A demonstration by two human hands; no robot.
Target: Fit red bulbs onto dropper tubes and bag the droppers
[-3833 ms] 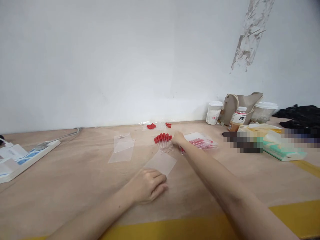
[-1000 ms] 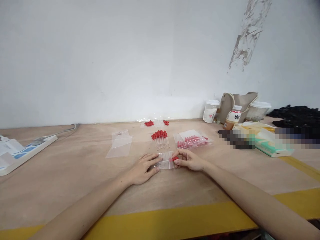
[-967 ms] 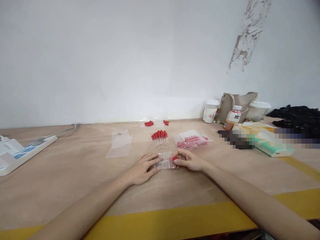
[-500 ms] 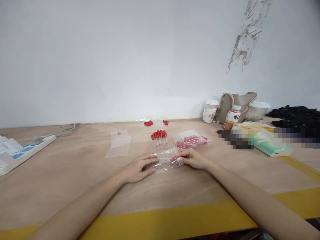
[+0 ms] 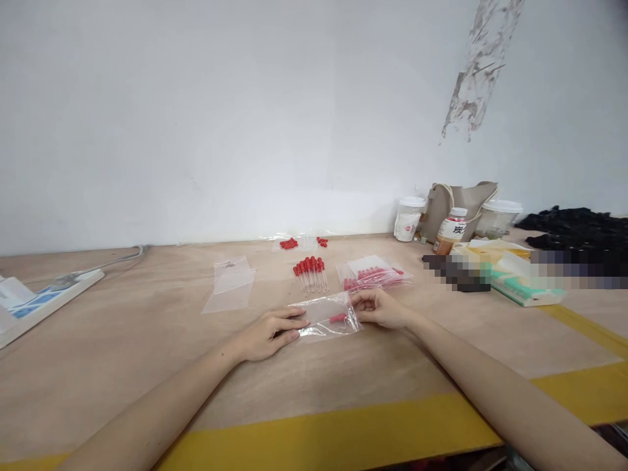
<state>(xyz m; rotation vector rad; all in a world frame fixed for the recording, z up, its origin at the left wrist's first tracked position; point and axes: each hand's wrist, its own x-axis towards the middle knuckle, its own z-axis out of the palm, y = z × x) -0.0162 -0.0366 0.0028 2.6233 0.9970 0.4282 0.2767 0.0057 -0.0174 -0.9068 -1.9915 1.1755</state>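
Note:
A clear zip bag (image 5: 318,328) lies on the table in front of me, with a red-bulbed dropper (image 5: 338,318) inside. My right hand (image 5: 381,309) pinches the bag's right end, near the bulb. At the other end, my left hand (image 5: 269,333) rests with its fingers stretched onto the bag and the thumb apart. Just beyond the bag, several glass droppers (image 5: 311,273) with red bulbs lie side by side. Behind my right hand is a pile of bagged droppers (image 5: 375,277). Flat clear bags (image 5: 229,288) overlap to the left.
More red bulbs (image 5: 289,243) lie in clear plastic by the wall. A power strip (image 5: 53,304) is at far left. To the right stand a lidded cup (image 5: 409,221), a drink bottle (image 5: 450,233) and a beige bag (image 5: 473,199), with a tissue pack (image 5: 527,284) nearer. Yellow tape (image 5: 343,428) edges the table.
The bag now lies flatter and more spread out between my hands, and the dropper's bulb shows more plainly. My left hand has shifted slightly left. The whole view has moved a little.

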